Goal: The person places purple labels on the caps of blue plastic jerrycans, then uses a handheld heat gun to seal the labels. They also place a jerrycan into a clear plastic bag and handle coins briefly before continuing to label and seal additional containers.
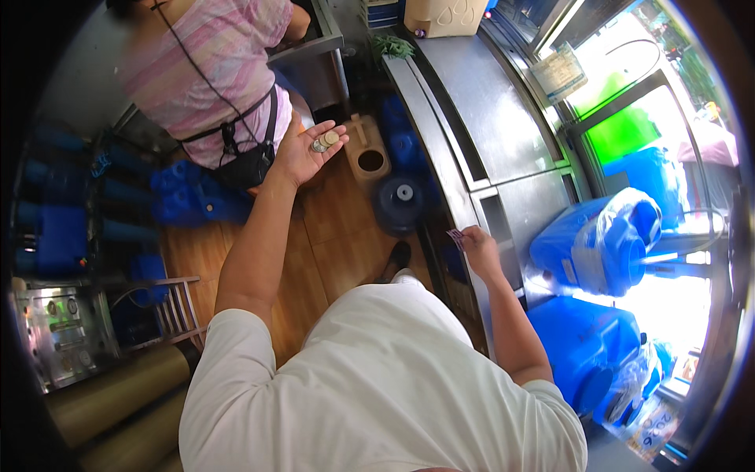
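Left hand point(303, 155) palm-up, coin row point(325, 141) slanting up-right.

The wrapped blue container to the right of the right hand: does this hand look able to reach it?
Probably yes: nothing tall seems to stand between the right hand and the blue container, though the small slip that the hand pinches may hinder gripping.

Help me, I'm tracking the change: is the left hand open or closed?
Open: the left hand is palm up, with coins lying uncovered on it.
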Motion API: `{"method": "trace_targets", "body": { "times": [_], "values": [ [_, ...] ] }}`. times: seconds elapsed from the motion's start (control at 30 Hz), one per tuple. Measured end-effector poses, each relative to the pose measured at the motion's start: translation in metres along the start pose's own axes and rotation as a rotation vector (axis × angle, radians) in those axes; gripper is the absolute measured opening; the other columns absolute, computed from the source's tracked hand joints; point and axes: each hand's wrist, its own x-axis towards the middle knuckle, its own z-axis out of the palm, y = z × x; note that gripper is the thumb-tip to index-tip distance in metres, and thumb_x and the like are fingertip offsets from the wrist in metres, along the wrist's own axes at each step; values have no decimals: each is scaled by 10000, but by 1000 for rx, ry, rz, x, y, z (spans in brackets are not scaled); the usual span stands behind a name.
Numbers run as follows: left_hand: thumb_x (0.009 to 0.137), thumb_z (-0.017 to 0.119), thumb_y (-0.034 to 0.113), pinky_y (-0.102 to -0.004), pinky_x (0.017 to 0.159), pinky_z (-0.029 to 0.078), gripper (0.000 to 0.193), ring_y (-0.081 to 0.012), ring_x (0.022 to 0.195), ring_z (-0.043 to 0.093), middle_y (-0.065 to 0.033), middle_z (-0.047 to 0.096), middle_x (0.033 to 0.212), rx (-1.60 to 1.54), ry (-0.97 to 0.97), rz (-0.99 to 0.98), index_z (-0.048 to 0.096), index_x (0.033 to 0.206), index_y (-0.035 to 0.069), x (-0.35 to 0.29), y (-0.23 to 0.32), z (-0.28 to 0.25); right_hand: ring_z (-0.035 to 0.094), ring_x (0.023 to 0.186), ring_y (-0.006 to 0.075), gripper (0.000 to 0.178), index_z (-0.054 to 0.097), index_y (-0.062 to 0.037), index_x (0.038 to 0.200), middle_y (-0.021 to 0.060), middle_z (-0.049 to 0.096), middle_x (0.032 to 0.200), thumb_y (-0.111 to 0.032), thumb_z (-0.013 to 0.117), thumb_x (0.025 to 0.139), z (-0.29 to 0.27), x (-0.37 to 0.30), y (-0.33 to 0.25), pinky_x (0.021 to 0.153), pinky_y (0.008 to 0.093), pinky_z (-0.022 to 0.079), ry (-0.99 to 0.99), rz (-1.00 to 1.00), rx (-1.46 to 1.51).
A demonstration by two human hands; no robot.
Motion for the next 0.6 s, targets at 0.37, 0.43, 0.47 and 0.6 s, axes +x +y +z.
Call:
{"method": "trace_targets", "body": {
  "times": [0.37, 0.43, 0.47, 0.6],
  "values": [
    [882, 613, 146, -373, 646, 545, 101, -153, 663, 498, -5, 481, 753, 462, 547, -301, 534, 824, 122, 202, 19, -70, 684, 985, 379, 240, 717, -117, 986, 202, 718, 990, -191, 511, 889, 81, 253, 10, 860, 471, 536, -10, 124, -118],
    [830, 603, 85, -390, 671, 540, 75, -158, 694, 497, -9, 471, 764, 478, 437, -382, 535, 832, 115, 243, 36, -57, 682, 994, 378, 233, 711, -112, 992, 200, 717, 1007, -190, 518, 889, 95, 284, 11, 860, 475, 537, -1, 149, -122],
    [814, 599, 36, -372, 719, 550, 102, -167, 699, 511, -16, 492, 768, 471, 453, -306, 537, 835, 114, 269, 37, -46, 682, 998, 378, 232, 708, -105, 998, 201, 716, 1015, -192, 521, 890, 102, 298, 14, 863, 476, 537, 0, 166, -127],
    [820, 559, -31, -324, 688, 575, 181, -253, 802, 627, -53, 571, 822, 537, 199, -192, 582, 961, 79, 398, 90, 1, 675, 1022, 384, 240, 693, -65, 1013, 215, 711, 1020, -204, 533, 899, 127, 350, 27, 879, 479, 534, 1, 246, -200]
  ]
}}
